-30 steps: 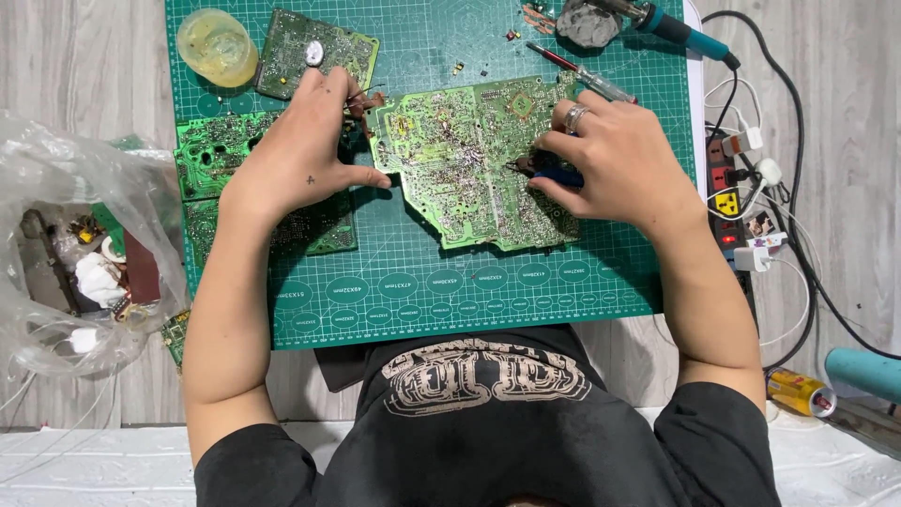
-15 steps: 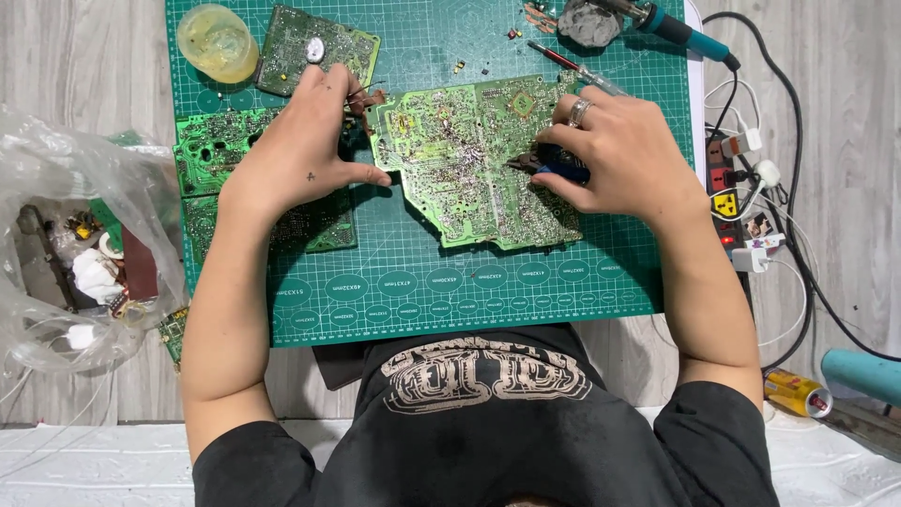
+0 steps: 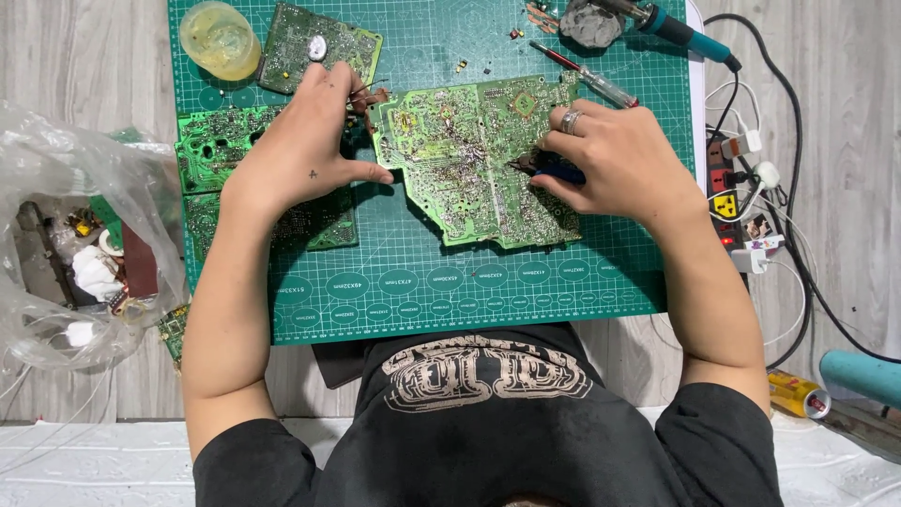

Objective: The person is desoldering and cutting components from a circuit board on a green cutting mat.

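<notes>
Near the middle of a green cutting mat (image 3: 422, 282), a large green circuit board (image 3: 469, 160) lies flat, solder side up, its long axis running left to right and its lower edge cut in uneven steps. Bare mat stays open below the board, down to the mat's front edge. The left hand (image 3: 305, 155) rests spread and flat, thumb touching the board's left edge. The right hand (image 3: 610, 164), wearing a ring, closes around a small blue-handled tool (image 3: 554, 172) whose tip points left onto the board's right half. Left of the board, smaller circuit boards (image 3: 216, 145) crowd the mat's left side. Beyond the board lie a screwdriver (image 3: 587, 77), a soldering iron (image 3: 680, 33) and a yellowish round tub (image 3: 219, 38). Off the mat's right edge sits a power strip (image 3: 737, 202); off its left edge, a clear plastic bag (image 3: 66, 253) of parts.
</notes>
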